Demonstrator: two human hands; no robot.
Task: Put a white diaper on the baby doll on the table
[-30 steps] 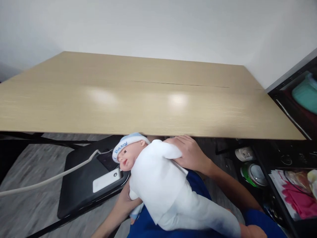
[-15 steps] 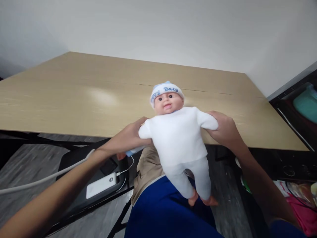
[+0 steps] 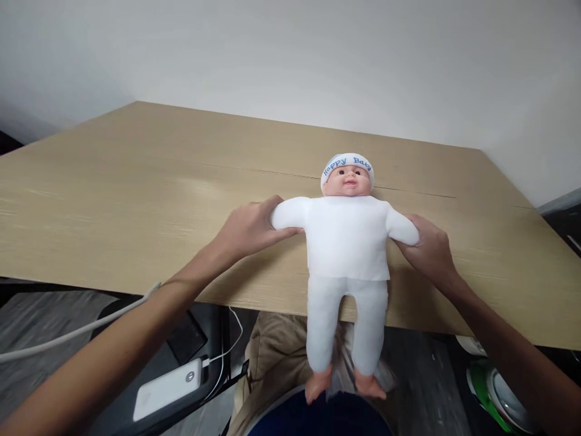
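Gripping the baby doll (image 3: 347, 242) by both arms: the left hand (image 3: 249, 227) is wrapped round one sleeve, the right hand (image 3: 429, 251) round the other. It faces up on the counter (image 3: 136, 194), legs dangling over the near edge, white hat pointing at the wall.

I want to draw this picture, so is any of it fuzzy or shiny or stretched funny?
Head view: the doll, left hand and right hand look sharp; the grey floor at lower left is smeared. Head view: soft, even light, a pale sheen on the table, a faint shadow beside the doll. Head view: forearms swell toward the bottom corners, a wide-lens stretch.
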